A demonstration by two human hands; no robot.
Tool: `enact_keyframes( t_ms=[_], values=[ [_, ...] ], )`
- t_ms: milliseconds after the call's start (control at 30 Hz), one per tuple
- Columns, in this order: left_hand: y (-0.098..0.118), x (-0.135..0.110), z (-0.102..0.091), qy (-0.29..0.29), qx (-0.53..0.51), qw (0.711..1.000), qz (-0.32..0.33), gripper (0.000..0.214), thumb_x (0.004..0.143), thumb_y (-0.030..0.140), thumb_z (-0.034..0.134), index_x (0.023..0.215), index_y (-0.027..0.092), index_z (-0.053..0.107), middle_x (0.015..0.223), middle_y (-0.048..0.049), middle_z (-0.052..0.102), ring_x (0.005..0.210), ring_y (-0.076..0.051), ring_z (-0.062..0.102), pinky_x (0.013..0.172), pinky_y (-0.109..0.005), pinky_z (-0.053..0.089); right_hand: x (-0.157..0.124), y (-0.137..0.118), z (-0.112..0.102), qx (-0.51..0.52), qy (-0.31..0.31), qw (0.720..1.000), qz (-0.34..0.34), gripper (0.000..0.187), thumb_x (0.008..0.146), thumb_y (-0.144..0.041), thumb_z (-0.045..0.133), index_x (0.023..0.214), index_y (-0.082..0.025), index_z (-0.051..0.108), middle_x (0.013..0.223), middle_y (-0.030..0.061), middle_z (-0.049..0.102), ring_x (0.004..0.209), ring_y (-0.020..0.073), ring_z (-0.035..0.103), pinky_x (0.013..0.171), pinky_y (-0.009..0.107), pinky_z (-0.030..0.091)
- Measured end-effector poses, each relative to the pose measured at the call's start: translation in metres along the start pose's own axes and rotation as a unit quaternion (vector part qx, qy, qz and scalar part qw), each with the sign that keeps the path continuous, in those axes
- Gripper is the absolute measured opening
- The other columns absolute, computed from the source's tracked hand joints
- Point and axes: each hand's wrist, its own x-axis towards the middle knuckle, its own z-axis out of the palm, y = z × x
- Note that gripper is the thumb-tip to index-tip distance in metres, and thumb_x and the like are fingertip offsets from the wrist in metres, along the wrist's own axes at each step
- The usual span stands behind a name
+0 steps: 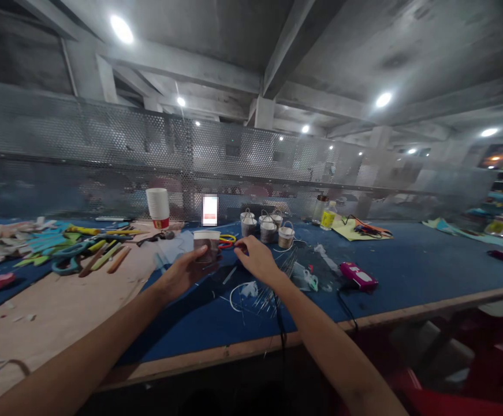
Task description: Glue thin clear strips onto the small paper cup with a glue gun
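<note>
My left hand (186,270) is wrapped round a small paper cup (207,244) with a dark band, held just above the blue table top (407,266). My right hand (257,259) hovers to the right of the cup, fingers curled in a pinch near yellow-handled scissors (227,238); what it pinches is too small to make out. Below the hands lie thin wires and white scraps (251,294). Several finished little cup baskets with wire handles (268,228) stand behind.
A stack of paper cups (158,207) stands at the back. Craft sticks, scissors and coloured scraps (60,248) litter the left side on a brown board (60,300). A pink glue gun (358,275) with a cord lies right. Bottles (324,212) stand before a perforated metal screen.
</note>
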Motion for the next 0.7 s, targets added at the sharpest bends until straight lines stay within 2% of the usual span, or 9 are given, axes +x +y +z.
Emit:
enact_keyframes(
  t_ms=[67, 133, 267, 433, 567, 700],
  values=[
    [0.0, 0.0, -0.001, -0.008, -0.02, 1.0, -0.008, 0.02, 0.096, 0.022, 0.071, 0.112, 0.013, 0.08, 0.106, -0.0119, 0.086, 0.1, -0.026, 0.08, 0.089, -0.036, 0.063, -0.004, 0.011, -0.007, -0.113, -0.056, 0.991, 0.045, 0.025, 0.102, -0.034, 0.066, 0.12, -0.018, 0.072, 0.121, 0.0136, 0.073, 0.109, 0.0272, 0.07, 0.096, 0.038, 0.052],
    [0.0, 0.0, -0.002, -0.018, -0.028, 0.999, -0.013, 0.021, 0.097, 0.022, 0.07, 0.113, 0.013, 0.079, 0.105, -0.0127, 0.085, 0.1, -0.027, 0.081, 0.085, -0.036, 0.064, -0.009, 0.021, -0.009, -0.204, -0.11, 0.97, 0.076, 0.035, 0.101, -0.041, 0.067, 0.124, -0.014, 0.069, 0.127, 0.0188, 0.071, 0.118, 0.0329, 0.068, 0.098, 0.042, 0.052],
    [0.002, -0.003, 0.0, -0.011, -0.014, 1.0, -0.019, 0.021, 0.098, 0.016, 0.066, 0.116, 0.013, 0.076, 0.104, -0.0139, 0.085, 0.094, -0.027, 0.082, 0.076, -0.034, 0.066, -0.014, 0.031, -0.004, -0.275, -0.173, 0.941, 0.096, 0.046, 0.1, -0.047, 0.068, 0.129, -0.011, 0.064, 0.133, 0.0207, 0.069, 0.124, 0.0351, 0.067, 0.098, 0.042, 0.053],
    [0.005, -0.007, 0.005, 0.007, -0.012, 1.0, -0.021, 0.022, 0.1, 0.012, 0.061, 0.117, 0.009, 0.075, 0.105, -0.0159, 0.084, 0.073, -0.021, 0.079, 0.062, -0.029, 0.064, -0.014, 0.03, 0.004, -0.281, -0.176, 0.94, 0.084, 0.037, 0.103, -0.038, 0.064, 0.129, -0.013, 0.063, 0.13, 0.0184, 0.07, 0.123, 0.0318, 0.069, 0.1, 0.039, 0.054],
    [0.004, -0.002, 0.001, 0.003, -0.035, 0.999, -0.012, 0.021, 0.098, 0.011, 0.064, 0.115, 0.008, 0.075, 0.103, -0.0163, 0.083, 0.065, -0.018, 0.074, 0.054, -0.026, 0.06, -0.016, 0.026, 0.003, -0.283, -0.162, 0.941, 0.085, 0.032, 0.105, -0.033, 0.058, 0.13, -0.013, 0.062, 0.134, 0.0202, 0.066, 0.114, 0.0299, 0.073, 0.093, 0.037, 0.056],
    [0.003, 0.003, -0.003, 0.014, -0.066, 0.998, -0.008, 0.016, 0.097, 0.008, 0.065, 0.108, 0.009, 0.076, 0.094, -0.0139, 0.082, 0.059, -0.015, 0.07, 0.05, -0.023, 0.057, -0.014, 0.025, -0.003, -0.245, -0.1, 0.957, 0.121, 0.033, 0.105, -0.031, 0.055, 0.131, -0.012, 0.062, 0.133, 0.0211, 0.065, 0.109, 0.0291, 0.074, 0.092, 0.037, 0.057]
  ],
)
